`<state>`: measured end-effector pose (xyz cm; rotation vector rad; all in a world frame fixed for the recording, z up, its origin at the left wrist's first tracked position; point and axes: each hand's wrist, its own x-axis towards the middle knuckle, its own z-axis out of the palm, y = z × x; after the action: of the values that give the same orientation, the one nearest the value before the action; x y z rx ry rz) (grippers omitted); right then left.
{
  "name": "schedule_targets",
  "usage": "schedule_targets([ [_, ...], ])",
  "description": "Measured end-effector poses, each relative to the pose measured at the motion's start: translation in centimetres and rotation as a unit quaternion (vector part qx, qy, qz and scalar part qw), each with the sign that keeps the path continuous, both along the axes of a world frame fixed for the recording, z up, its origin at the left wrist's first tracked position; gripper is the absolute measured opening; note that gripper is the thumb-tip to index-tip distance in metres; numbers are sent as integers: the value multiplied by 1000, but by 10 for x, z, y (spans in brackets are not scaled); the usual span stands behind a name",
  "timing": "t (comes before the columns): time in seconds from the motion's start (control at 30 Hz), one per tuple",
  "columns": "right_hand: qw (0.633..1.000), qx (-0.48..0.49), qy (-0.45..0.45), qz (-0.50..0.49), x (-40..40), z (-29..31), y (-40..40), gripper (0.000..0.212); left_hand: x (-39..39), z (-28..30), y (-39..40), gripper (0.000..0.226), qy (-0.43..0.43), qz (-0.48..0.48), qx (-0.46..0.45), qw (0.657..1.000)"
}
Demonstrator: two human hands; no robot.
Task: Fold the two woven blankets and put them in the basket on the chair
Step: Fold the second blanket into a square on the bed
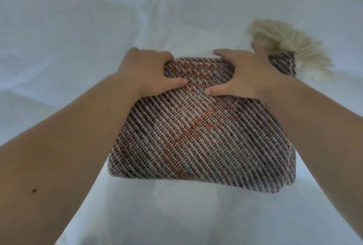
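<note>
A folded woven blanket (198, 136), striped grey, white and rust, lies on a white sheet in the middle of the view. Its cream fringe (294, 48) sticks out at the far right corner. My left hand (145, 74) grips the blanket's far left edge, fingers curled over the fold and thumb on top. My right hand (245, 74) grips the far edge near the right, thumb pressed on the top face and fingers spread over the rim. The basket, the chair and a second blanket are out of view.
A wrinkled white sheet (78, 28) covers the whole surface around the blanket. My bare forearms reach in from the lower left and lower right.
</note>
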<state>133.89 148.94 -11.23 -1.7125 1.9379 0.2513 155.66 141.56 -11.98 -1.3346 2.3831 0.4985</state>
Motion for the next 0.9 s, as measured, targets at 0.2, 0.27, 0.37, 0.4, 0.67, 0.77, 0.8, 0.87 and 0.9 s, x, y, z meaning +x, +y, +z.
schedule_targets([
  [0.2, 995, 98, -24, -22, 10, 16, -6, 100, 9, 28, -3, 69, 2, 21, 63, 998],
  [0.27, 999, 10, 44, 4, 11, 14, 7, 100, 22, 15, 12, 81, 48, 55, -3, 997],
  [0.37, 988, -116, 73, -78, 15, 3, 40, 104, 45, -1, 50, 103, 194, 274, -19, 942],
  [0.4, 980, -140, 73, -125, 18, -2, 57, 105, 52, -3, 63, 106, 252, 369, 18, 894],
  [0.67, 735, -124, -185, -640, 30, -26, 167, 104, 97, -14, 104, 77, 310, 569, 372, 664],
  [0.77, 727, -94, -255, -630, 30, -18, 167, 77, 102, -16, 106, 107, 330, 554, 413, 643],
  [0.8, 728, -87, -275, -622, 29, -15, 168, 71, 103, -15, 108, 114, 338, 550, 410, 644],
  [0.87, 727, -80, -305, -610, 30, -8, 170, 67, 108, -15, 112, 113, 350, 551, 389, 651],
  [0.9, 728, -82, -309, -607, 33, -6, 173, 69, 112, -14, 114, 106, 352, 552, 374, 657],
])
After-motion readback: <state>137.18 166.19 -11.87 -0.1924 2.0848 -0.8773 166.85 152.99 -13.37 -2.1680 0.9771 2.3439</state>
